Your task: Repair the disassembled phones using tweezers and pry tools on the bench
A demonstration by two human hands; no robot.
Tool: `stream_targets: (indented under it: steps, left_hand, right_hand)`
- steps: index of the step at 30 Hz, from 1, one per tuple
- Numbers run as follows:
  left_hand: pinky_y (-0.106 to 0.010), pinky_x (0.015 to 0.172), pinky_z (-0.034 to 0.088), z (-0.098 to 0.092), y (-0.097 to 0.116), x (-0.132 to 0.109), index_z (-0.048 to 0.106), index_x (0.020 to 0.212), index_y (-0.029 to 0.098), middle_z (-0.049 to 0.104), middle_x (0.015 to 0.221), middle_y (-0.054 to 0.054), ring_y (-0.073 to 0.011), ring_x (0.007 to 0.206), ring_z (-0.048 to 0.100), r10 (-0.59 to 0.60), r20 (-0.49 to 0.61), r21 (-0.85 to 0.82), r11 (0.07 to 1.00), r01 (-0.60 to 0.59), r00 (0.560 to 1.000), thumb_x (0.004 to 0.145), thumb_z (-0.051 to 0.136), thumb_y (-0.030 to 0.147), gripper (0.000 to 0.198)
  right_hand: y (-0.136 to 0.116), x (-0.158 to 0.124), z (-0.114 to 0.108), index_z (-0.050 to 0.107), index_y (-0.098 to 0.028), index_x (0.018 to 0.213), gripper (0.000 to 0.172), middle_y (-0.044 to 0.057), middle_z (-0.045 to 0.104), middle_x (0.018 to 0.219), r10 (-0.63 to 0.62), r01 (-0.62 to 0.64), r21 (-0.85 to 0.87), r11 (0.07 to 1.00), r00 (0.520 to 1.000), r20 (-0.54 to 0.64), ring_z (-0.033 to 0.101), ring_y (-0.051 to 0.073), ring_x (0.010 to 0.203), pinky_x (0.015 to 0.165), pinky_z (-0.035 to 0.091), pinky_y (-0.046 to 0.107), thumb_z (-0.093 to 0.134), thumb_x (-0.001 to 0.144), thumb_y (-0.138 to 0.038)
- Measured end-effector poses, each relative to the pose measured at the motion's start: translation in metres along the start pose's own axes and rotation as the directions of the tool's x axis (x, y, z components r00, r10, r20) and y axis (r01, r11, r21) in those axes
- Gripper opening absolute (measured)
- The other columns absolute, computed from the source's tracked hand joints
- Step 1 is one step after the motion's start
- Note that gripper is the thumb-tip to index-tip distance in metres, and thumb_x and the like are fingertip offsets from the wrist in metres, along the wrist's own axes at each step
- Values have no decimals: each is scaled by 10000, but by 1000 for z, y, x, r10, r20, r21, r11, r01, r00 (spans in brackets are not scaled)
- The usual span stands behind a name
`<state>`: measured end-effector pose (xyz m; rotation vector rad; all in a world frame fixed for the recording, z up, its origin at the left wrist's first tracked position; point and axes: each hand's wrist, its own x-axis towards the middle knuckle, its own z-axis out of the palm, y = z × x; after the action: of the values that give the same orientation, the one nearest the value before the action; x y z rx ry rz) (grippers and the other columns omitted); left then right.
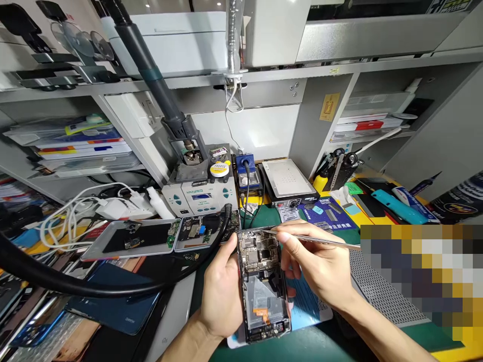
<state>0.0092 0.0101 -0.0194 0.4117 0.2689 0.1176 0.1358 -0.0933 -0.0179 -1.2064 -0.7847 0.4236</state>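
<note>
An opened smartphone, its internals bare, lies tilted in my left hand. The thumb of that hand presses along the phone's left edge, and fingertips show past its right side. My right hand pinches thin metal tweezers. Their tips are at the top of the phone, over the circuit board; whether they grip anything there is too small to tell. Lower down, an orange flex cable lies on the phone's grey inner surface. Under the phone is a light-coloured pad on the green mat.
A black hose arcs across the left side, close to my left hand. Behind stand a hot-air station and parts trays. Phone back covers pile up at left. At right lie a grey perforated mat and a teal tool.
</note>
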Motion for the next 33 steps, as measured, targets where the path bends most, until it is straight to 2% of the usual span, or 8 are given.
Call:
stream_targets:
  steps: [5, 13, 15, 20, 30, 33]
  left_hand:
    - [-526, 1033, 411, 2, 1, 0, 643, 1313, 130, 736, 1125, -159, -363, 1121, 651, 15, 12, 16, 1000, -15, 1000, 993, 362, 523, 580]
    - [-533, 1026, 413, 5, 1, 1, 647, 1307, 128, 731, 1134, -167, -368, 1099, 657, 6, -16, 35, 999, -6, 1000, 986, 350, 544, 604]
    - [-533, 1028, 412, 6, 1, 1, 646, 1308, 123, 730, 1136, -171, -369, 1103, 655, 9, -12, 39, 999, -8, 1000, 988, 333, 552, 620]
    - [-525, 1048, 398, 6, 2, 0, 635, 1328, 122, 733, 1137, -167, -364, 1130, 646, 17, 14, 28, 999, -17, 1000, 995, 337, 533, 607]
    - [-519, 1085, 363, 6, 1, 1, 599, 1382, 127, 724, 1188, -163, -354, 1196, 620, 10, 7, 11, 1000, -10, 1000, 1011, 297, 518, 618]
    - [-521, 1098, 349, 5, 1, 1, 591, 1393, 131, 719, 1202, -162, -353, 1212, 612, 14, 3, 11, 1000, -14, 1000, 1013, 288, 520, 622]
  right_hand:
    - [-2, 1, 0, 756, -203, 890, 76, 23, 718, 820, 23, -23, 52, 998, 1000, 1, 586, 64, 396, 332, 486, 156, 740, 891, -278]
    - [-2, 0, -1, 759, -193, 902, 116, -6, 666, 642, 38, -37, 28, 999, 999, -6, 572, 87, 390, 330, 483, 170, 745, 884, -306]
    - [-2, 0, -1, 762, -194, 911, 114, 5, 686, 673, 34, -34, 24, 999, 999, 1, 569, 86, 388, 329, 486, 173, 745, 883, -303]
    - [-1, -1, -1, 755, -197, 894, 78, 53, 732, 904, 7, -7, 4, 1000, 1000, -12, 607, 82, 428, 333, 490, 177, 738, 886, -273]
    - [0, -3, -2, 754, -204, 928, 58, 45, 723, 908, -16, 16, -7, 1000, 1000, 25, 615, 75, 446, 358, 496, 163, 714, 909, -242]
    - [3, -3, -3, 765, -219, 941, 67, 45, 729, 933, -72, 75, -71, 995, 996, 42, 631, 81, 473, 388, 524, 178, 703, 916, -211]
